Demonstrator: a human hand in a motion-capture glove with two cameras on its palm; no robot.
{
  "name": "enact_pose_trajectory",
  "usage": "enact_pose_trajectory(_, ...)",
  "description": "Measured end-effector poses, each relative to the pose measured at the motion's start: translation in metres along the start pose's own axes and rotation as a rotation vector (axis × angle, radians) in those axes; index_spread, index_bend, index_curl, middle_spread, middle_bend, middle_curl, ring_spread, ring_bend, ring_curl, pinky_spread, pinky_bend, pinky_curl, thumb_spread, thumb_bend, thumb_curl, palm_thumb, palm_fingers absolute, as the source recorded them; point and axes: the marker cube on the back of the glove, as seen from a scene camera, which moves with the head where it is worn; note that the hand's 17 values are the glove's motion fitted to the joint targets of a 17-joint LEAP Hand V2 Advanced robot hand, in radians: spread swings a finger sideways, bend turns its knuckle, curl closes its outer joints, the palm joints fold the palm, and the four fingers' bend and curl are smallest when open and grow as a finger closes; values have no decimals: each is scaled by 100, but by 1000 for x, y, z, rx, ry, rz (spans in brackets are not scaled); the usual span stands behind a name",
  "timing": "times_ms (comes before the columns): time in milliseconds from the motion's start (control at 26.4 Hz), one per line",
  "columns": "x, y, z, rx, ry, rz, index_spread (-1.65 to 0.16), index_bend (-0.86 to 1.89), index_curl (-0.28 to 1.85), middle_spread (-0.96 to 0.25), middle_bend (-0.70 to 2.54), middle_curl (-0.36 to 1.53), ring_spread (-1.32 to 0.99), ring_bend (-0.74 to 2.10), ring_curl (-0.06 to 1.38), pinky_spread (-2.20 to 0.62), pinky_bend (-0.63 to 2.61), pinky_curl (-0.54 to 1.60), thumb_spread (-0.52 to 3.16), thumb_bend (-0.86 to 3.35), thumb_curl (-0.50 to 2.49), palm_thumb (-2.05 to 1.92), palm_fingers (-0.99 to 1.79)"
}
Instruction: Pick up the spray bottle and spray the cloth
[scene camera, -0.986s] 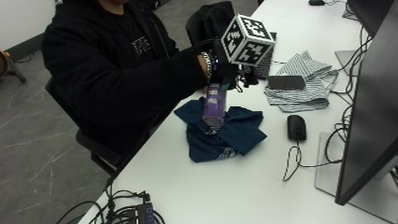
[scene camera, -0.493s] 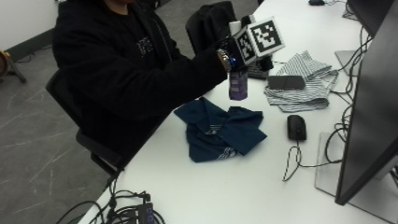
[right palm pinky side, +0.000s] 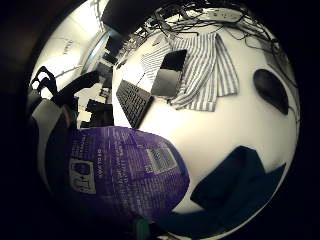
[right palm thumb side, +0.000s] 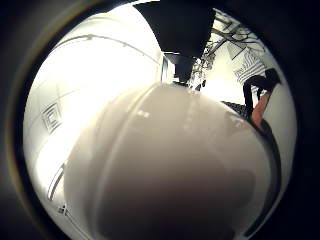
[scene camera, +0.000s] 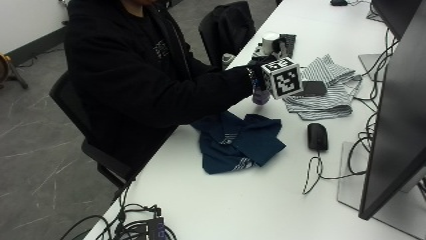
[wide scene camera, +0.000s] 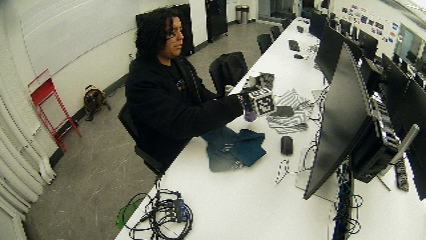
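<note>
Spray bottle (scene camera: 261, 95), purple with a printed label, is up off the table in the gloved right hand (scene camera: 256, 75), which is wrapped around it above the white table (scene camera: 253, 200). In the outside view only the lower purple part of the bottle shows below the hand; the fingers themselves are hidden, though the bottle hangs from the hand and touches nothing else. In the little-finger-side palm view the bottle's labelled body (right palm pinky side: 125, 175) fills much of the picture close to the palm, with the tabletop below it. The thumb-side palm view is mostly taken up by a pale rounded surface close to the camera; what it is cannot be told.

The bottle is held upright, above the table edge nearest the person, between the dark blue cloth (scene camera: 239, 140) and the striped cloth (scene camera: 323, 90). The dark blue cloth lies crumpled on the table just below and toward the person's side of the bottle, apart from it. The striped cloth lies beyond the hand, with a black phone (scene camera: 313, 88) resting on it. A black mouse (scene camera: 317, 136) sits on the table beside the blue cloth, its cable trailing toward the monitor (scene camera: 393, 110). A black keyboard (right palm pinky side: 132, 102) lies near the striped cloth. The person sits in a chair (scene camera: 93, 145) at the table edge, the sleeve of a black hoodie (scene camera: 146, 95) reaching out to the bottle.
</note>
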Motion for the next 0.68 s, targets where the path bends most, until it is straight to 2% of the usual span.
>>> enact_pose_trajectory(265,22,-2,11,74,53,-33,-30,29,57,-21,57,49,-22,59,45,-30,40,38,26,-4,79,88,137)
enact_pose_trajectory(683,40,0,3,179,-34,-44,-30,29,57,-22,57,49,-23,59,45,-30,40,38,27,-4,79,87,138)
